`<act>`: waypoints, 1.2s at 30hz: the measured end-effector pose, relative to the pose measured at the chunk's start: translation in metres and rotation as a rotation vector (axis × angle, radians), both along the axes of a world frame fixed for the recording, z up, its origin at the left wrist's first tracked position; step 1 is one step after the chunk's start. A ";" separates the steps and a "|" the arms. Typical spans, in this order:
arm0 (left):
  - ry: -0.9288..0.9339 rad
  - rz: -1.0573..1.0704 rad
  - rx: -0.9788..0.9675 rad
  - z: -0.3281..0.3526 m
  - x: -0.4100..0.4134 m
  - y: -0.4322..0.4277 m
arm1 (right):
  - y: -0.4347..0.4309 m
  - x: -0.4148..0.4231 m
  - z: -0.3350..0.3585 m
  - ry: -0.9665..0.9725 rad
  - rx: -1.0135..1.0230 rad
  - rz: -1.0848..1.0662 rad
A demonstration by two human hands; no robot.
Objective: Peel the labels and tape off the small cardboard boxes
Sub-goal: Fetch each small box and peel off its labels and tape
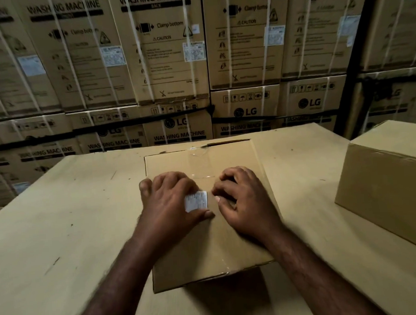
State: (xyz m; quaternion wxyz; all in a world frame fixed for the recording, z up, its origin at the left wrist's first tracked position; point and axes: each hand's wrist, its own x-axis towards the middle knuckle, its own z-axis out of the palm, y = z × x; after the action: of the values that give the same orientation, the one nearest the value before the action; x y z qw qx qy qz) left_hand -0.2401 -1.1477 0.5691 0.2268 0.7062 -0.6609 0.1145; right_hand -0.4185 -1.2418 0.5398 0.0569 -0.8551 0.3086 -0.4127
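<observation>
The box (pixel 207 242) is sitting on the table (pixel 60 227) right in front of the person, its near face sinking into shadow. The left hand (pixel 171 208) is curling over the box top and pinching a white label (pixel 196 201) between thumb and fingers. The label's print is blurring, and how much of it is stuck down cannot be told. The right hand (pixel 244 203) is resting just beside it with fingers bent and tips hidden, so whether it is gripping anything cannot be told. Clear tape (pixel 200 162) is showing faintly along the top. The right edge is cutting off a second box (pixel 386 190).
</observation>
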 end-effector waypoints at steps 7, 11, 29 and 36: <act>0.116 0.014 -0.177 -0.026 0.016 0.010 | 0.004 0.002 -0.005 0.018 -0.063 -0.028; 0.148 0.013 -0.174 -0.027 0.018 0.007 | 0.002 0.003 -0.005 -0.035 -0.081 -0.003; 0.199 0.010 -0.188 -0.021 0.009 0.011 | 0.011 -0.002 -0.005 -0.072 -0.109 0.046; 0.166 0.050 -0.132 -0.014 0.003 0.009 | 0.015 0.000 -0.004 -0.081 -0.060 -0.014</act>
State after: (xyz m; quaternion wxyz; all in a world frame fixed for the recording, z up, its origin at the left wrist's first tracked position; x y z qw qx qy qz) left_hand -0.2369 -1.1390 0.5554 0.3236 0.7132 -0.6130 0.1045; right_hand -0.4185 -1.2265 0.5362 0.0409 -0.8368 0.2994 -0.4565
